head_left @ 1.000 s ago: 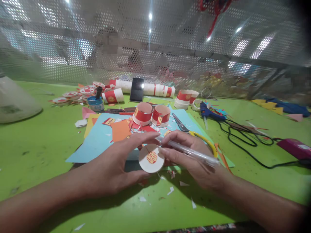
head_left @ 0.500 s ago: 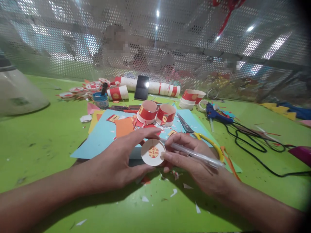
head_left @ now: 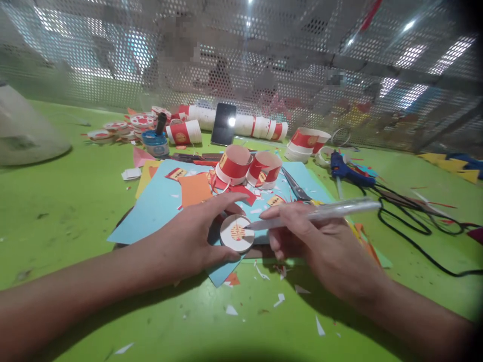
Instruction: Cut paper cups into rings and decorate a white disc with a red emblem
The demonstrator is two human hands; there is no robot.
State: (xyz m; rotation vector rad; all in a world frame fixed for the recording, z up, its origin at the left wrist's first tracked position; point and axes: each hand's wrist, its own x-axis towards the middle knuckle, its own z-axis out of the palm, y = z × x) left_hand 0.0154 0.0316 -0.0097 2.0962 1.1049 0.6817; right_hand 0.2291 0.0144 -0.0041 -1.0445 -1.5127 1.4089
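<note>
My left hand point(head_left: 196, 236) grips a small round white paper cup base point(head_left: 231, 243) by its edge, thumb below and fingers above. A red-and-gold printed emblem marks its face. In my right hand point(head_left: 309, 231) is a clear pen point(head_left: 335, 210), its tip pointing left at the emblem; whether it touches cannot be told. Behind my hands, two cut red-and-white paper cup rings point(head_left: 234, 166) stand on light blue paper point(head_left: 145, 213), with an orange paper piece point(head_left: 195, 189) beside them. Scissors point(head_left: 297, 185) with yellow handles lie partly hidden behind my right hand.
A blue glue gun point(head_left: 350, 171) and its black cord point(head_left: 407, 254) lie at right. Stacked paper cups point(head_left: 245, 124), a phone point(head_left: 224, 124) and a blue jar point(head_left: 156, 145) line the back. Paper scraps point(head_left: 279, 300) litter the green table point(head_left: 181, 322). A perforated screen point(head_left: 241, 75) rises behind.
My right hand has let go of the cup base's edge and turned the pen so its tip points at the emblem. My left hand still holds the base. The view has shifted slightly.
</note>
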